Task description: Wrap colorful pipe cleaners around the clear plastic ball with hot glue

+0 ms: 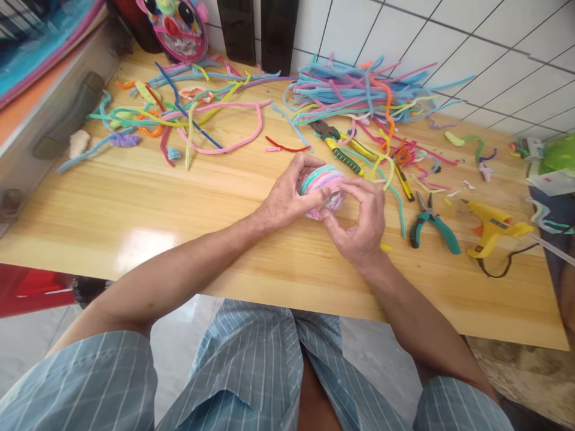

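Note:
My left hand (286,196) is wrapped round the left side of a rounded ball of wound pipe cleaners (320,177) in pink, teal and lavender. Its thumb lies across the front of the ball. From the right, my right hand (363,222) grips the ball's edge with bent fingers and thumb. What lies right under its fingertips is too small to make out. The ball is held above the wooden table (215,203), and its underside is hidden by my hands.
Behind the ball lie a heap of pipe cleaners (332,90) and yellow-handled pliers (344,157). To the right are a utility knife (404,182), teal-handled needle-nose pliers (442,230) and a yellow glue gun (492,224). Loose pipe cleaners (233,146) spread at the left, near a metal-edged case (54,126).

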Available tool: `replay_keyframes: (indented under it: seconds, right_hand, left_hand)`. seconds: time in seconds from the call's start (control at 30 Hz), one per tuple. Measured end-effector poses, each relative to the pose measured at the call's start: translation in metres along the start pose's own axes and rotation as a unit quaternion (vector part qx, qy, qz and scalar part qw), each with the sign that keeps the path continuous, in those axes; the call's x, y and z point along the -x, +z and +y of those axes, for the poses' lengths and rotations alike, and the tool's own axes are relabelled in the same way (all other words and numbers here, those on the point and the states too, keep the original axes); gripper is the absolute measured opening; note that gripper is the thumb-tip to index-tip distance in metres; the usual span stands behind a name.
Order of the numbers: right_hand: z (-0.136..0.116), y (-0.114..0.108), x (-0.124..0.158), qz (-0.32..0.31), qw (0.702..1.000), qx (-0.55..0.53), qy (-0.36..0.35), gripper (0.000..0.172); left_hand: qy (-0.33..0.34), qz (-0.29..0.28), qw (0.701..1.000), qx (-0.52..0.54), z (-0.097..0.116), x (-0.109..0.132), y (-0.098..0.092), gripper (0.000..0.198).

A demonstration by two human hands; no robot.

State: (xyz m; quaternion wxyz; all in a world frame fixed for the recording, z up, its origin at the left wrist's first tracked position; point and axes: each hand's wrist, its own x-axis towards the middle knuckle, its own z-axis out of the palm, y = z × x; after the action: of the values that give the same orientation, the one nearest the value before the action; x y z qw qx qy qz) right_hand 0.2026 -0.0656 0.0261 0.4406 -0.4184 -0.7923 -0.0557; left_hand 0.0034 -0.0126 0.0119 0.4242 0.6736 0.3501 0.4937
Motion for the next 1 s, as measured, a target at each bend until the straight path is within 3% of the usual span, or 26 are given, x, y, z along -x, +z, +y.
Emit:
replay_keyframes:
  seconds: [0.77,1.0]
  right_hand:
    - [-0.003,0.007,0.002,0.025,0.999,0.031,-0.005,0.048]
    - [-0.006,0.009,0.004,0.031,0.999,0.03,-0.005,0.049]
  left_hand:
    - [0.019,-0.005,1.0,0.007,0.0,0.001,0.004,0.061]
    - [0.015,-0.013,1.0,0.0,0.002,0.001,0.001,0.068]
